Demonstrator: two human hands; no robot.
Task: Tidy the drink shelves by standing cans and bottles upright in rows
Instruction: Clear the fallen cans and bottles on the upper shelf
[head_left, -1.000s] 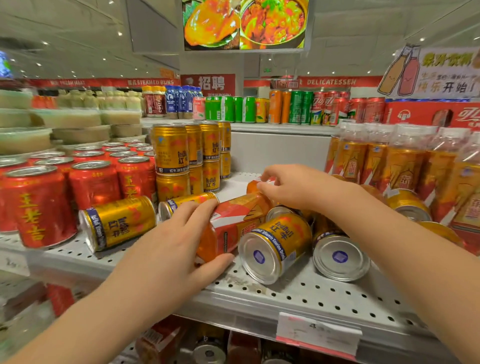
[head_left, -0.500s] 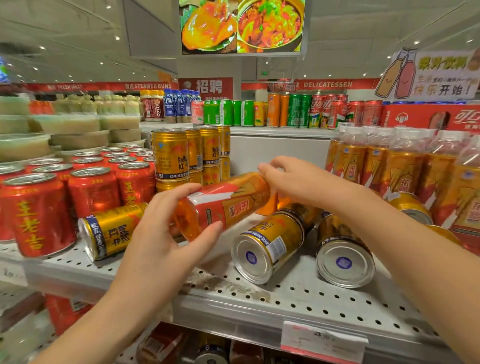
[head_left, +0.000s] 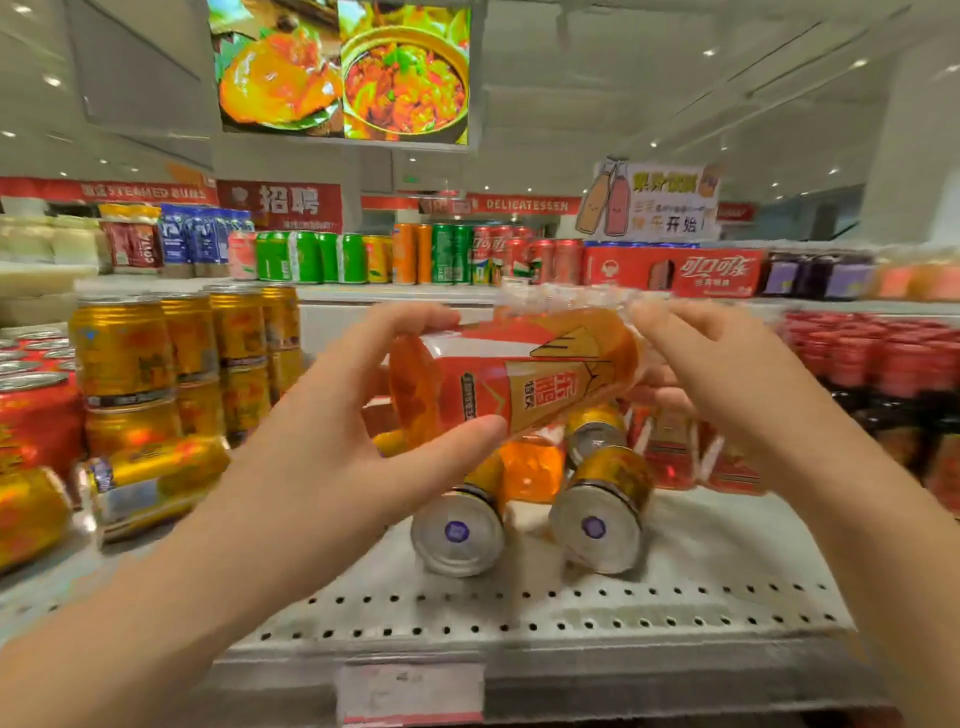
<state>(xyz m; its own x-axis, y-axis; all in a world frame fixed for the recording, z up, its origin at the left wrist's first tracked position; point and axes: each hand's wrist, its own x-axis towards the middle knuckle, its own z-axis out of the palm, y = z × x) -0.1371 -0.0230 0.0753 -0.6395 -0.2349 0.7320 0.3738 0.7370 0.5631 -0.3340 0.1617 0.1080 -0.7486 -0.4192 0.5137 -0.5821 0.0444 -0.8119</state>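
An orange drink bottle (head_left: 519, 379) with a red and gold label is held sideways in the air above the perforated white shelf (head_left: 571, 613). My left hand (head_left: 332, 441) grips its base end and my right hand (head_left: 711, 374) grips its cap end. Under it two gold cans (head_left: 457, 530) (head_left: 597, 525) lie on their sides with their bottoms toward me. Another gold can (head_left: 150, 483) lies on its side at the left. Stacked gold cans (head_left: 124, 353) stand upright behind it.
Red cans (head_left: 31, 415) stand at the far left. Dark bottles with red caps (head_left: 883, 374) fill the right of the shelf. A higher back shelf carries green, orange and red soda cans (head_left: 447, 254) and a red carton (head_left: 675, 270). A price tag (head_left: 410, 691) hangs on the shelf's front edge.
Both hands have lifted the orange bottle off the shelf, from lying among the cans up to chest height. The view has shifted to the right.
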